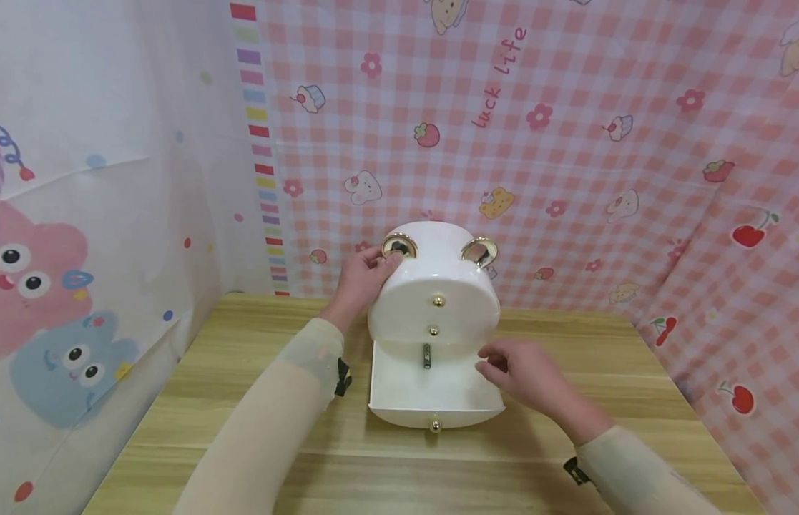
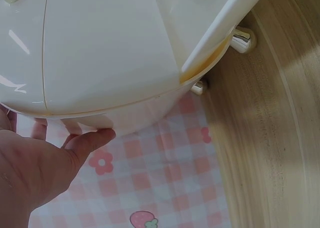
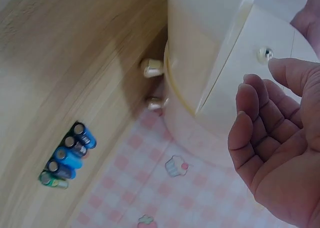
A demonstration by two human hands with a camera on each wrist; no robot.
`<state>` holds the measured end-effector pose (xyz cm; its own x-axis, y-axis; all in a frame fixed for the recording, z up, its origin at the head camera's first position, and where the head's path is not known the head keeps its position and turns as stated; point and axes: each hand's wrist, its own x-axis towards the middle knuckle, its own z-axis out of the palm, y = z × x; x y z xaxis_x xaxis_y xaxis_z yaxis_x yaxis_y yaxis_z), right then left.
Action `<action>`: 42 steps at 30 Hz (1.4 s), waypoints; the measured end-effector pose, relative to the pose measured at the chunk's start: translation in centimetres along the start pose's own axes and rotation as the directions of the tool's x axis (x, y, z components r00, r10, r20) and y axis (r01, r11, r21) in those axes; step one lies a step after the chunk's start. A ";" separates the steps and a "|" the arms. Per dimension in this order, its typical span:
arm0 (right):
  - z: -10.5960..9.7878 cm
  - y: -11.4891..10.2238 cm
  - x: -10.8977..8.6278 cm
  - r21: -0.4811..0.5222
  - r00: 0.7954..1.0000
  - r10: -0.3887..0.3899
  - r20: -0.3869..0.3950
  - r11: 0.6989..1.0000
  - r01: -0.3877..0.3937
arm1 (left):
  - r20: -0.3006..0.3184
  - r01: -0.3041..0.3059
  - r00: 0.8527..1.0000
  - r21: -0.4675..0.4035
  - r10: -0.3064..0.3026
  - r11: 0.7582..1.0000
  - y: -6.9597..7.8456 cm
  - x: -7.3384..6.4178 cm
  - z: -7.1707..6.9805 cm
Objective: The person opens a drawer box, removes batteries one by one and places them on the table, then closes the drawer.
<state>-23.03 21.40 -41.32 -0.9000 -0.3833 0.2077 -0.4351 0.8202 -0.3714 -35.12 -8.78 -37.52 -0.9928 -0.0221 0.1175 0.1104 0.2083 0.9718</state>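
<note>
A white rounded box [image 1: 438, 275] with gold ring ears and gold knobs stands on a wooden table. Its lowest drawer [image 1: 399, 386] is pulled out, and one small dark battery [image 1: 428, 356] lies inside it. My left hand [image 1: 363, 279] rests against the box's upper left side, close to the left ring ear [image 1: 399, 245]. In the left wrist view, fingers [image 2: 95, 140] touch the box's side wall. Beside the drawer's right edge hovers my right hand [image 1: 518, 368], fingers loosely bent, holding nothing.
In the right wrist view, several batteries [image 3: 62, 158] stand in a tight row on the wooden table [image 3: 60, 63]. Gold feet [image 3: 152, 67] support the box. Pink checked cloth [image 1: 534, 164] hangs behind it, and a printed white cloth [image 1: 116, 214] hangs at left.
</note>
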 end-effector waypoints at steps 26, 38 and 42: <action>5.1 -2.3 3.6 -0.234 0.958 -0.118 0.262 0.955 0.182 | -0.001 -0.010 1.000 0.022 0.010 1.000 0.1 0.0 0.0; 6.8 -2.1 5.6 -0.234 0.943 -0.147 0.300 0.946 0.222 | -0.011 -0.007 1.000 0.026 0.007 1.000 0.2 -0.2 0.0; 7.6 -2.2 6.0 -0.252 0.943 -0.136 0.303 0.943 0.217 | -0.014 -0.015 1.000 0.013 0.015 1.000 0.1 -0.2 0.0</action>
<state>-27.70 14.04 -46.11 -0.7980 -0.6021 -0.0280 -0.5987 0.7972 -0.0776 -34.88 -8.73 -37.41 -0.9903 -0.0330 0.1350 0.1244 0.2211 0.9673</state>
